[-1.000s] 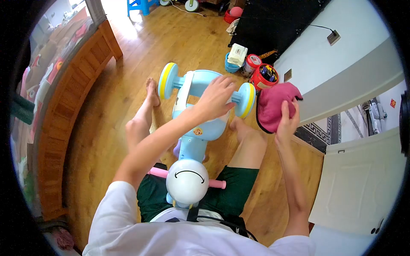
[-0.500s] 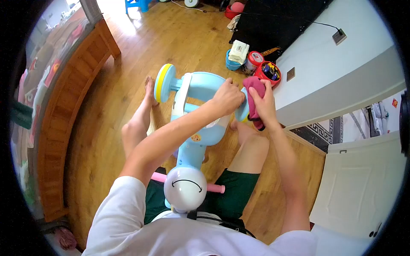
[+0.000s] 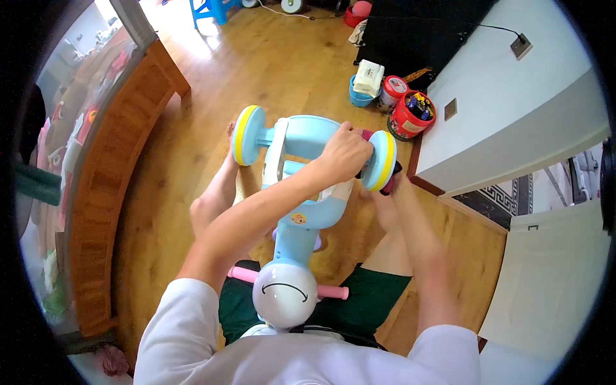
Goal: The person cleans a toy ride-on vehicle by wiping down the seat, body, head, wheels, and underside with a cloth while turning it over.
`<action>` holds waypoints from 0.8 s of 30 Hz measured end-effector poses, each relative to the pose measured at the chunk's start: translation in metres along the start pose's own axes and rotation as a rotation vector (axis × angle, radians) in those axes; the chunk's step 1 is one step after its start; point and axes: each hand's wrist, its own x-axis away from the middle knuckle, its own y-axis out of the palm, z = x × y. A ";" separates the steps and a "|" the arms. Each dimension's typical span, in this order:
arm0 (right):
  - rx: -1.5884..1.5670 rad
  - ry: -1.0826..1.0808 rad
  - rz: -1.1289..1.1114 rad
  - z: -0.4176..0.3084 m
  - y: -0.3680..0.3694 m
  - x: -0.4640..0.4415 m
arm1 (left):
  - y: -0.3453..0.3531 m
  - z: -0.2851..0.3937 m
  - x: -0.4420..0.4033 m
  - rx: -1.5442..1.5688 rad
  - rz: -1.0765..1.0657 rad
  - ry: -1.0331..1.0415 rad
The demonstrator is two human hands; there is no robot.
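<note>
A light-blue children's ride-on toy [image 3: 311, 135] is tipped up between my legs, its round white head [image 3: 284, 295] and pink handlebar [image 3: 333, 292] close to my lap. My left hand [image 3: 348, 153] is closed at the axle beside the right-hand wheel [image 3: 382, 160], which has a yellow band. Behind that wheel's lower edge, my right hand [image 3: 399, 185] presses a dark-red cloth [image 3: 387, 188] against it; the wheel hides most of the fingers. Another bit of the cloth shows near my left fingertips. The other yellow-banded wheel [image 3: 249, 136] stands at the toy's left.
A wooden bed frame [image 3: 128, 186] runs along the left. Near the right wall are a red bucket [image 3: 399, 126] of small toys, another tub [image 3: 393, 90] and a blue container [image 3: 359, 97] with a white packet [image 3: 369, 78]. A white door [image 3: 545, 269] is at lower right.
My right hand has moved the cloth from the wheel's outer face down and behind it. The wheel's yellow rim now faces up. My left hand stays at the axle.
</note>
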 end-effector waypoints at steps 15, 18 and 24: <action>-0.426 -0.162 0.177 0.054 0.037 0.123 | 0.004 0.005 0.000 -0.097 -0.001 -0.030; -0.386 -0.202 0.253 0.046 0.040 0.137 | 0.009 0.006 0.002 -0.099 0.030 -0.026; -0.119 -0.519 0.228 -0.010 0.083 0.183 | 0.008 0.008 0.000 -0.103 0.010 -0.032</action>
